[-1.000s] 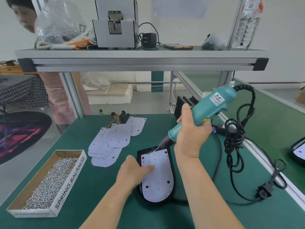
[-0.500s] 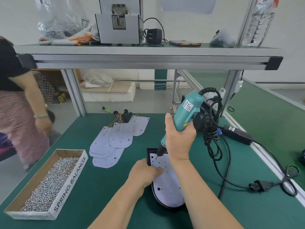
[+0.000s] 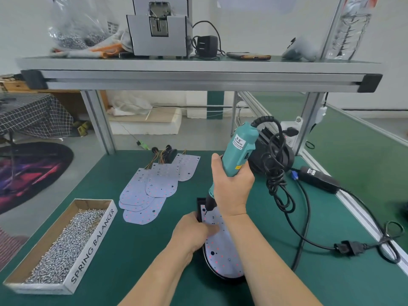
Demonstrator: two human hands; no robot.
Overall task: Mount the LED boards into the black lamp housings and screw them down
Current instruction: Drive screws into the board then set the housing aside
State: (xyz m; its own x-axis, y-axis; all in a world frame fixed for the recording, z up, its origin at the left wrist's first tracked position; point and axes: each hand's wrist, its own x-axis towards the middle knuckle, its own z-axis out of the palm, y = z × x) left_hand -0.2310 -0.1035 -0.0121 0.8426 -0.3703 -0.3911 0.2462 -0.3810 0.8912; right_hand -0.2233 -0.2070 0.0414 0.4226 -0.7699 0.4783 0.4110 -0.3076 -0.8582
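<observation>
The LED board (image 3: 223,257) is sitting inside the black housing (image 3: 230,282), near the front middle of the green tabletop (image 3: 132,261). The housing's rim is showing around the board at the near end and at the far left corner.

The left hand (image 3: 192,233) is resting on the housing's left side, with its fingers (image 3: 212,229) lying across the board face and pressing it down. Whether the thumb is hooking the rim cannot be told.

The right hand (image 3: 231,188) is gripping the teal screwdriver (image 3: 239,149) around its lower body, fingers wrapped fully round it. The tool is standing nearly upright, leaning slightly right at the top. Its bit (image 3: 205,211) is touching the board's far left corner.

A black cable (image 3: 278,180) is hanging in a tangle from the screwdriver's top and trailing over the tabletop to a plug (image 3: 348,248) at the right. An adapter (image 3: 318,180) is lying near the right edge.

Loose boards (image 3: 145,195) are lying overlapped in a row to the left of the housing and beyond it, with wires at the far end. A cardboard box (image 3: 92,246) marked SPRING BALANCER is sitting at the front left, holding screws (image 3: 66,244).

Above, a shelf (image 3: 198,74) is carrying a grey machine (image 3: 159,25), a bag (image 3: 77,25), a charger (image 3: 206,46) and a phone (image 3: 248,56).
</observation>
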